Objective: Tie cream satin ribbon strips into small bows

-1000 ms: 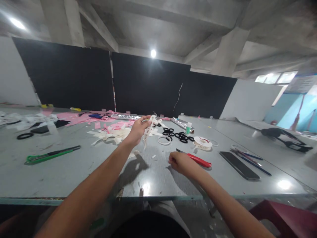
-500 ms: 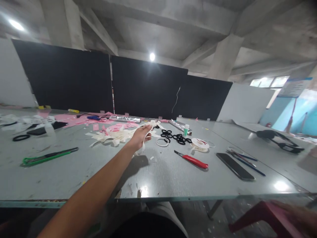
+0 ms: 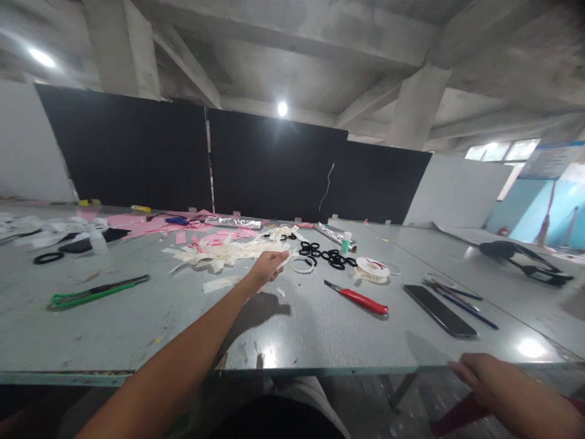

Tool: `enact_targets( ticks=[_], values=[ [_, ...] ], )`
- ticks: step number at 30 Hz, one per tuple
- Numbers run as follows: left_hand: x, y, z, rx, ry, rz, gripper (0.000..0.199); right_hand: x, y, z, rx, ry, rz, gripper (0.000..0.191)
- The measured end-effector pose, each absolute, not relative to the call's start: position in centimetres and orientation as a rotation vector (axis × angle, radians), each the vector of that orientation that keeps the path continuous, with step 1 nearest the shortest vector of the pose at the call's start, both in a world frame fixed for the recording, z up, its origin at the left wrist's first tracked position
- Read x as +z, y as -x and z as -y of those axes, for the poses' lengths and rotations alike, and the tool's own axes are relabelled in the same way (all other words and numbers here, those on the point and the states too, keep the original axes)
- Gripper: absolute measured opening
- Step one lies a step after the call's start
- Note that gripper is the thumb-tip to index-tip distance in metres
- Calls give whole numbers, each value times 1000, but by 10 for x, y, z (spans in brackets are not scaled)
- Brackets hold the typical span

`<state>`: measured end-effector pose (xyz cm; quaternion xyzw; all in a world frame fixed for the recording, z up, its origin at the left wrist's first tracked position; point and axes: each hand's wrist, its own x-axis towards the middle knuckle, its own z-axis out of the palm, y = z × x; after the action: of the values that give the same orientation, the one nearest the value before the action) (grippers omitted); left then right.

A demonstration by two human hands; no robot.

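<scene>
My left hand [image 3: 267, 268] is over the middle of the table, its fingers pinched on a small white strip [image 3: 290, 255] that shows at the fingertips. Cream and white strips [image 3: 219, 253] lie in a loose pile beyond it, and one flat strip [image 3: 221, 283] rests left of the wrist. A white ring [image 3: 302, 264] is just right of the fingertips. At the lower right, my right hand [image 3: 479, 373] hangs near the table's front edge, its fingers curled and blurred; whether it holds anything cannot be made out.
A red cutter [image 3: 363, 301], a ribbon roll [image 3: 372, 267], black rings [image 3: 336, 258], a green-labelled bottle [image 3: 346, 242] and a phone [image 3: 439, 310] lie to the right. A green cutter [image 3: 98, 292] lies left. Pink scraps [image 3: 150, 222] and black boards [image 3: 274, 164] are behind.
My left hand has lowered slightly toward the table, and a flat strip now shows beside its wrist. My right hand has come into view from the lower right corner, near the table edge.
</scene>
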<state>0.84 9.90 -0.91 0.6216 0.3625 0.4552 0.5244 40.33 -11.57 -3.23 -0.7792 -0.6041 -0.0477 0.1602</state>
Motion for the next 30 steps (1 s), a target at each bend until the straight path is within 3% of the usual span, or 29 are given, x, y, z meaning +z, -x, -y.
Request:
enact_targets(
  ticks=[2, 6, 8, 12, 15, 19, 24, 30],
  values=[
    [-12, -14, -97, 1078, -1569, -841, 40, -24, -391, 116, 73, 2290, 1773, 23],
    [-17, -23, -93, 1009, -1682, -754, 38, 10, -328, 97, -316, 1950, 1872, 31],
    [-19, -24, -93, 991, -1714, -763, 38, 28, -283, 68, -324, 1843, 1891, 32],
    [-20, -16, -97, 1054, -1789, -776, 41, 38, -201, -19, 75, 1596, 1898, 40],
    [-22, -8, -104, 1173, -1776, -798, 42, 21, -165, -81, 582, 1439, 1939, 40],
    [-27, 4, -116, 1075, -1760, -885, 39, -3, -170, -121, 389, 1276, 1762, 30],
    [-28, 18, -125, 1077, -1952, -1035, 37, -6, -225, -124, 110, 1333, 1459, 32],
    [-27, 31, -135, 1225, -1936, -1152, 35, -7, -244, -135, 363, 1171, 1063, 24]
  ],
)
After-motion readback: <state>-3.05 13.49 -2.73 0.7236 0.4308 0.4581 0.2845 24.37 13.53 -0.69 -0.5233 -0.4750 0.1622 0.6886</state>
